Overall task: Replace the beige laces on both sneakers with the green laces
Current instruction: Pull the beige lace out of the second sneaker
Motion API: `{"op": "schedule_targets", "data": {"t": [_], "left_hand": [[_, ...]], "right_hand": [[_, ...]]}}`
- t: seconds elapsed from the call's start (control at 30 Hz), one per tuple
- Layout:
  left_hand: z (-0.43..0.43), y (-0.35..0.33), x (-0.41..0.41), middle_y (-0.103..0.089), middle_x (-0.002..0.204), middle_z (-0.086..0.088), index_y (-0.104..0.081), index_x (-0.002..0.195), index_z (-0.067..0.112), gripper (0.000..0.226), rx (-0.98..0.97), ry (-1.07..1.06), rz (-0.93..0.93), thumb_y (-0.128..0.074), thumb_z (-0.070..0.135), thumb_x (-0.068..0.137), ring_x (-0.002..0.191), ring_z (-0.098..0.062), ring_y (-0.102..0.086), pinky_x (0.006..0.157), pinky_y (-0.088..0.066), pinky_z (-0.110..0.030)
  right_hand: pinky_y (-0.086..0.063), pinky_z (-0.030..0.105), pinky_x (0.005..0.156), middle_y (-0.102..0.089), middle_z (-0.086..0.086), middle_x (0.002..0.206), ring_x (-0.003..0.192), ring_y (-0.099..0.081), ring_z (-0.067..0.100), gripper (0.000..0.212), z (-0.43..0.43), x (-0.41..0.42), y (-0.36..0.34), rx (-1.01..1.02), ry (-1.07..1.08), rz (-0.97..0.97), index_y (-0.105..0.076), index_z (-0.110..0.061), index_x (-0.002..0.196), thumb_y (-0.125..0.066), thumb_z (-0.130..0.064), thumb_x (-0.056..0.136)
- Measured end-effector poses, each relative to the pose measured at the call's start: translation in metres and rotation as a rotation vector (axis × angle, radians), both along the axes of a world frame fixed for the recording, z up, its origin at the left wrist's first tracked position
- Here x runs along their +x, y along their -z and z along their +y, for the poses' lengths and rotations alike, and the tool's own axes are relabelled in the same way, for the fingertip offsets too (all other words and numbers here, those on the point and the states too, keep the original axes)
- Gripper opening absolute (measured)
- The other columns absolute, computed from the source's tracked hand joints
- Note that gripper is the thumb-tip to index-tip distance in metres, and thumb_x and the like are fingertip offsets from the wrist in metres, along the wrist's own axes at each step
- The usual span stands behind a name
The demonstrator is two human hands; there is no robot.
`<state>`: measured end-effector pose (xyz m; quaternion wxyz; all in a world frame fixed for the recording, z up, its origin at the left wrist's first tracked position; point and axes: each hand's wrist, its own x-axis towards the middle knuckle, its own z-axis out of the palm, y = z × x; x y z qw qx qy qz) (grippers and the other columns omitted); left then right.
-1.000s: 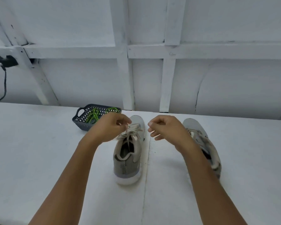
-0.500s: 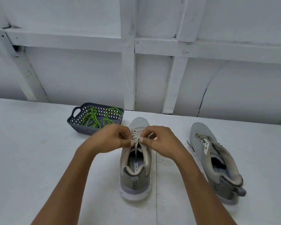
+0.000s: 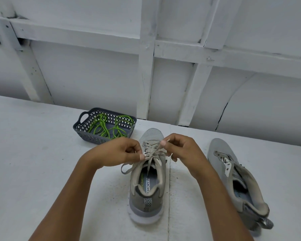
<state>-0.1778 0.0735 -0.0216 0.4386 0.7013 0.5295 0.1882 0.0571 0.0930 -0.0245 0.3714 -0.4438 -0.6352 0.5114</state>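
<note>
beige laces pinched between both hands.

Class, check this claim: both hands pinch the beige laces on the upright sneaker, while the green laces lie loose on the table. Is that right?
Not quite: the head view shows the green laces lying in the grey basket; the rest holds.
</note>
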Motion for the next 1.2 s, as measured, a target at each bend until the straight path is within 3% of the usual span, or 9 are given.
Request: {"op": "schedule_targets", "data": {"t": [0.13, 0.23, 0.37, 0.53, 0.7, 0.83, 1.0, 1.2], "left_hand": [[0.003, 0.003, 0.002, -0.065, 0.069, 0.008, -0.069, 0.085, 0.020, 0.009, 0.061, -0.080, -0.006, -0.076, 0.026, 0.085, 0.062, -0.008, -0.057, 0.062, -0.046, -0.028], [0.002, 0.005, 0.006, -0.064, 0.079, 0.012, -0.063, 0.082, 0.026, 0.015, 0.262, -0.174, -0.015, -0.077, 0.023, 0.084, 0.066, -0.008, -0.056, 0.064, -0.047, -0.030], [-0.006, -0.001, 0.017, -0.059, 0.088, 0.011, -0.064, 0.074, 0.028, 0.020, 0.335, -0.029, 0.108, -0.080, 0.038, 0.078, 0.083, -0.003, -0.055, 0.071, -0.045, -0.024], [-0.008, 0.005, 0.030, -0.054, 0.083, 0.011, -0.050, 0.069, 0.030, 0.040, 0.423, -0.017, 0.305, -0.079, 0.058, 0.069, 0.079, -0.008, -0.053, 0.069, -0.047, -0.032], [-0.008, 0.005, 0.034, -0.053, 0.081, 0.011, -0.043, 0.066, 0.035, 0.029, 0.475, -0.007, 0.350, -0.070, 0.039, 0.077, 0.078, -0.012, -0.054, 0.070, -0.050, -0.037], [-0.012, -0.001, 0.031, -0.058, 0.076, 0.013, -0.054, 0.071, 0.032, 0.009, 0.484, -0.014, 0.290, -0.058, 0.040, 0.070, 0.074, -0.010, -0.058, 0.068, -0.052, -0.037], [-0.013, -0.004, 0.028, -0.066, 0.082, 0.011, -0.070, 0.083, 0.021, 0.014, 0.476, -0.061, 0.270, -0.068, 0.035, 0.081, 0.075, -0.006, -0.061, 0.068, -0.053, -0.035], [-0.011, -0.006, 0.020, -0.065, 0.086, 0.010, -0.073, 0.096, 0.019, 0.012, 0.514, -0.088, 0.344, -0.066, 0.029, 0.093, 0.078, -0.011, -0.058, 0.071, -0.050, -0.032]], "right_hand": [[-0.046, 0.023, 0.054, -0.075, 0.014, 0.092, 0.066, -0.060, 0.016, 0.012, 0.003, -0.003, 0.001, -0.051, -0.019, 0.065, -0.065, -0.005, 0.085, -0.064, -0.013, 0.093], [-0.046, 0.024, 0.053, -0.075, 0.011, 0.087, 0.065, -0.061, 0.018, 0.014, 0.007, -0.007, 0.008, -0.070, 0.039, 0.003, -0.064, -0.010, 0.081, -0.065, -0.015, 0.094], [-0.046, 0.024, 0.052, -0.068, -0.001, 0.068, 0.059, -0.058, 0.014, 0.017, 0.010, -0.011, 0.016, -0.105, 0.088, -0.079, -0.064, -0.012, 0.079, -0.068, -0.020, 0.093], [-0.041, 0.020, 0.049, -0.064, -0.008, 0.060, 0.054, -0.058, 0.009, 0.018, 0.012, -0.015, 0.019, -0.079, 0.107, -0.162, -0.064, -0.015, 0.077, -0.069, -0.024, 0.092], [-0.038, 0.014, 0.046, -0.065, -0.008, 0.062, 0.054, -0.058, 0.011, 0.017, 0.011, -0.013, 0.016, -0.085, 0.094, -0.149, -0.063, -0.014, 0.077, -0.068, -0.022, 0.092], [-0.037, 0.022, 0.050, -0.070, -0.007, 0.069, 0.058, -0.056, 0.014, 0.017, 0.008, -0.008, 0.014, -0.101, 0.085, -0.114, -0.063, -0.012, 0.081, -0.065, -0.023, 0.094], [-0.036, 0.023, 0.050, -0.073, 0.001, 0.081, 0.058, -0.051, 0.012, 0.016, 0.003, -0.005, 0.008, -0.110, 0.079, 0.003, -0.062, -0.011, 0.081, -0.064, -0.020, 0.094], [-0.037, 0.023, 0.049, -0.075, 0.011, 0.099, 0.059, -0.051, 0.013, 0.015, 0.002, -0.005, 0.008, -0.213, -0.015, 0.226, -0.057, -0.010, 0.082, -0.059, -0.017, 0.095]]}}
